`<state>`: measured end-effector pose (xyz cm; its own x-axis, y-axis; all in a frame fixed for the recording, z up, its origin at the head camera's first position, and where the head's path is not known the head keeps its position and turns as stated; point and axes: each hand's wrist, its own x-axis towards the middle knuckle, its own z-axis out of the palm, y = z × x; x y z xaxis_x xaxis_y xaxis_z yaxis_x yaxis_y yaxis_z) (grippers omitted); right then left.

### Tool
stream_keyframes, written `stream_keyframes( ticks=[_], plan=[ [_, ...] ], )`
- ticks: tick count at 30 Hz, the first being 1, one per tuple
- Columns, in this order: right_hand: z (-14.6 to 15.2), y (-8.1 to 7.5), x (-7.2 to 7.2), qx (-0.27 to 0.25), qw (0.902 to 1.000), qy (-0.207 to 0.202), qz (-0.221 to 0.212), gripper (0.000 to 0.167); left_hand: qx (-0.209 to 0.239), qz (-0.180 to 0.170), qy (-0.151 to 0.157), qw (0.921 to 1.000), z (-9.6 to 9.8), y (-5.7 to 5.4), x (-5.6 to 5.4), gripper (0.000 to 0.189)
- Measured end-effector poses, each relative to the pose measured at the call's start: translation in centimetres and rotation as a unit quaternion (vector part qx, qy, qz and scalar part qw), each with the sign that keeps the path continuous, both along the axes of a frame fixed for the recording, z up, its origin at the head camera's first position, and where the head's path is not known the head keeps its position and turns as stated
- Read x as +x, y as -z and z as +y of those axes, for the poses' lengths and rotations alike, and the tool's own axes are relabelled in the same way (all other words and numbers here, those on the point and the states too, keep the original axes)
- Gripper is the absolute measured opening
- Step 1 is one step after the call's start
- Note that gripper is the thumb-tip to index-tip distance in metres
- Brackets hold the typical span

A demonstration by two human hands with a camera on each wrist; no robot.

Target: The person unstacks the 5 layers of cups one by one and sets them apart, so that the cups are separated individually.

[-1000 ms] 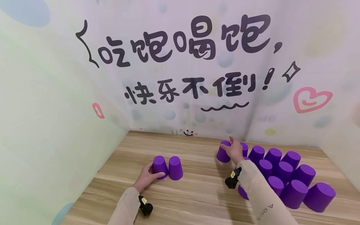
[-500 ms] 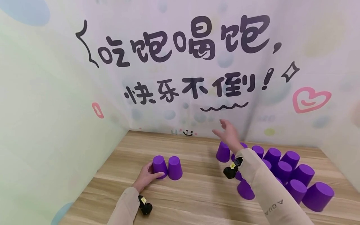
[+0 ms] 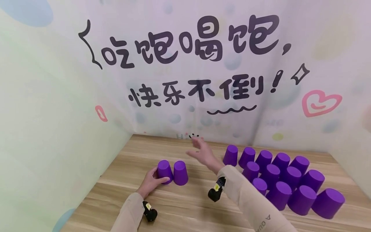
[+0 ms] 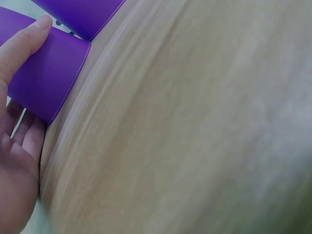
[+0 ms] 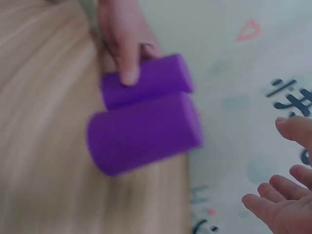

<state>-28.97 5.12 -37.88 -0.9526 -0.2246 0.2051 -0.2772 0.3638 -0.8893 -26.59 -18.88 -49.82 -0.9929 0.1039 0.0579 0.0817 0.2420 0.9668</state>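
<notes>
Two purple cups stand upside down side by side at the middle left of the table in the head view. My left hand [image 3: 151,183] grips the left cup [image 3: 165,172] low on its side, the thumb across its front; the left wrist view shows the thumb [image 4: 30,41] lying on the purple wall and the fingers behind. The right cup [image 3: 181,173] stands right beside it. My right hand [image 3: 204,154] is in the air behind and to the right of this pair, fingers spread and holding nothing. In the right wrist view its fingers [image 5: 278,195] are apart from the cups.
Several more purple cups [image 3: 292,176] stand upside down in slanting rows on the right of the wooden table [image 3: 116,193]. One cup [image 3: 231,156] is at the back left end of these rows. A printed cloth wall [image 3: 185,64] rises behind the table's back edge.
My right hand has let go of the back left cup of the rows, risen, and moved left towards the pair. The left hand stays on its cup.
</notes>
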Motion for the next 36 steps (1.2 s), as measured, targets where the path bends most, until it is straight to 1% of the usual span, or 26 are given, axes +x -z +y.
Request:
stream_keyframes(
  ticks=[3, 7, 12, 16, 21, 24, 25, 26, 31, 32, 36],
  plan=[
    [-1.5, 1.7, 0.8, 0.008, 0.9993, -0.035, -0.008, 0.06, 0.002, 0.001, 0.001, 1.0, 0.0, -0.1, 0.0, 0.066],
    [-2.6, 3.5, 1.5, 0.005, 0.9979, -0.061, -0.022, 0.06, -0.003, 0.003, 0.0, 1.0, 0.0, -0.1, -0.1, 0.065],
    [-3.0, 5.0, 1.8, 0.005, 0.9975, -0.065, -0.028, 0.06, 0.0, 0.006, 0.003, 1.0, 0.2, -0.2, -0.1, 0.064],
    [-3.0, 5.9, 1.8, 0.005, 0.9976, -0.063, -0.027, 0.054, -0.001, 0.008, 0.002, 1.0, 0.1, -0.2, -0.1, 0.065],
    [-3.0, 6.4, 1.7, -0.007, 0.9975, -0.068, -0.014, 0.048, 0.002, 0.006, 0.0, 1.0, 0.1, -0.1, -0.1, 0.065],
    [-3.0, 6.5, 1.7, -0.004, 0.9976, -0.068, -0.011, 0.048, 0.0, 0.008, -0.007, 0.9999, 0.1, -0.2, 0.0, 0.065],
    [-3.0, 6.0, 2.0, -0.006, 0.9975, -0.07, -0.013, 0.047, 0.0, 0.009, -0.009, 0.9999, 0.1, -0.3, 0.1, 0.064],
    [-3.0, 6.1, 2.1, -0.01, 0.9973, -0.071, -0.015, 0.047, 0.001, 0.008, -0.011, 0.9999, 0.1, -0.3, 0.1, 0.064],
    [-2.4, 6.1, 2.2, 0.002, 0.9974, -0.071, -0.012, 0.045, 0.008, 0.009, -0.011, 0.9999, 0.3, 0.1, 0.0, 0.062],
    [-2.2, 6.5, 1.9, 0.008, 0.9975, -0.07, -0.008, 0.046, 0.008, 0.007, -0.012, 0.9999, 0.2, 0.1, -0.1, 0.063],
    [-1.0, 5.9, 1.9, 0.019, 0.9982, -0.057, -0.003, 0.046, 0.0, 0.0, -0.019, 0.9998, 0.2, 0.2, -0.2, 0.066]
  ],
)
